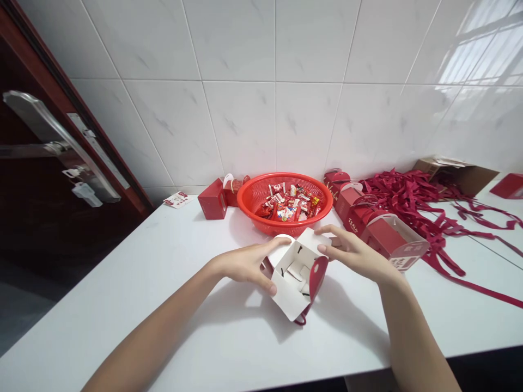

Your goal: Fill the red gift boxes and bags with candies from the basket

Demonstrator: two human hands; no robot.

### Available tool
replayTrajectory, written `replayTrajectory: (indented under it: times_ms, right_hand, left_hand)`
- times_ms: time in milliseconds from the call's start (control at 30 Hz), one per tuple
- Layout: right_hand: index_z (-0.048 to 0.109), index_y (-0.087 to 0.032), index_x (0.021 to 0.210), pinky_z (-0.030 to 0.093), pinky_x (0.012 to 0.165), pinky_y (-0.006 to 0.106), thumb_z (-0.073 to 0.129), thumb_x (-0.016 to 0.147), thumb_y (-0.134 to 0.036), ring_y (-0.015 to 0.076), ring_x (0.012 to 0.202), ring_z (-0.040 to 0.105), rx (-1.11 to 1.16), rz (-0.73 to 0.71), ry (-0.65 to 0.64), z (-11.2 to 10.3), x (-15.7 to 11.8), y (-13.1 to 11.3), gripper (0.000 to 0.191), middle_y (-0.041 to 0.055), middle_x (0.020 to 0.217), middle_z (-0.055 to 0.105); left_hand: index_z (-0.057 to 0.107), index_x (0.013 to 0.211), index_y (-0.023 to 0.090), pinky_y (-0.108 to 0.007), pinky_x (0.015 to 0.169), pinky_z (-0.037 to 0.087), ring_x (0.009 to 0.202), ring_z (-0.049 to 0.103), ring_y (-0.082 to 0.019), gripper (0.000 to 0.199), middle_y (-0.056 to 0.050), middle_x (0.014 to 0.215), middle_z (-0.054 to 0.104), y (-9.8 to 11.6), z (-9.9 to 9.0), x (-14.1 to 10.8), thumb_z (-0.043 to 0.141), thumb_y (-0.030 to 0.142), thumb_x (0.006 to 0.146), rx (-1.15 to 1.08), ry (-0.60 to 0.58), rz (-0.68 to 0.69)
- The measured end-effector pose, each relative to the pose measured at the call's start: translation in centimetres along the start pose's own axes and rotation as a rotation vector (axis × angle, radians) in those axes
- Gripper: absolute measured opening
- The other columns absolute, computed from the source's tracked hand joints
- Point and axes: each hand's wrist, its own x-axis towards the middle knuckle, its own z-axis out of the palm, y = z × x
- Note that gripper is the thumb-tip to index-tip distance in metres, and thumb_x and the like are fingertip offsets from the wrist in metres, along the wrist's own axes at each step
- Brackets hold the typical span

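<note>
Between my hands is a small candy box [291, 269], red outside and white inside, tilted with its open top toward me and its flaps spread. My left hand [249, 267] grips the box's left side, thumb on a white flap. The thumb and fingers of my right hand [345, 249] pinch the flap at the upper right. A dark red ribbon loop [301, 317] shows under the box's lower edge. Just behind the box stands a red plastic basket [245, 204] with wrapped candies [288, 204] in it.
Red boxes [388, 237] stand in a row to the right, beside a heap of dark red ribbons [408, 198] and a cardboard box [461, 175]. Left of the basket are a red box [212, 200] and a printed card [178, 199]. A tiled wall [245, 120] backs the white table [171, 250].
</note>
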Motion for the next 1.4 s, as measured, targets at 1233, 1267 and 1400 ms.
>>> replayTrajectory:
  times_ms: [1233, 1267, 1400]
  right_hand:
    - [0.047, -0.022, 0.148, 0.054, 0.091, 0.039, 0.085, 0.067, -0.041, 0.0255, 0.098, 0.067, -0.062, 0.147, -0.208, -3.9, 0.2, 2.7, 0.092, 0.0126, 0.122, 0.067]
    - [0.046, -0.021, 0.149, 0.054, 0.091, 0.039, 0.085, 0.066, -0.040, 0.0249, 0.097, 0.067, -0.078, 0.154, -0.199, -3.7, 0.4, 2.9, 0.093, 0.0130, 0.121, 0.067]
    - [0.046, -0.021, 0.149, 0.056, 0.086, 0.037, 0.084, 0.066, -0.035, 0.0226, 0.092, 0.067, -0.026, 0.036, -0.162, -2.5, 1.4, 3.1, 0.092, 0.0119, 0.121, 0.067]
  left_hand:
    - [0.033, 0.155, 0.034, -0.028, 0.070, 0.046, 0.092, 0.066, -0.025, 0.089, -0.006, 0.110, 0.071, -0.7, -0.6, 0.1, 0.071, 0.049, 0.076, 0.405, 0.210, -0.107]
    - [0.031, 0.156, 0.033, -0.028, 0.072, 0.046, 0.094, 0.066, -0.025, 0.089, -0.006, 0.113, 0.070, -0.6, -0.6, 0.0, 0.069, 0.050, 0.077, 0.428, 0.210, -0.114]
    - [0.033, 0.156, 0.029, -0.030, 0.076, 0.046, 0.097, 0.064, -0.027, 0.088, -0.007, 0.114, 0.070, 0.5, -0.6, -0.7, 0.066, 0.054, 0.078, 0.540, 0.241, -0.177]
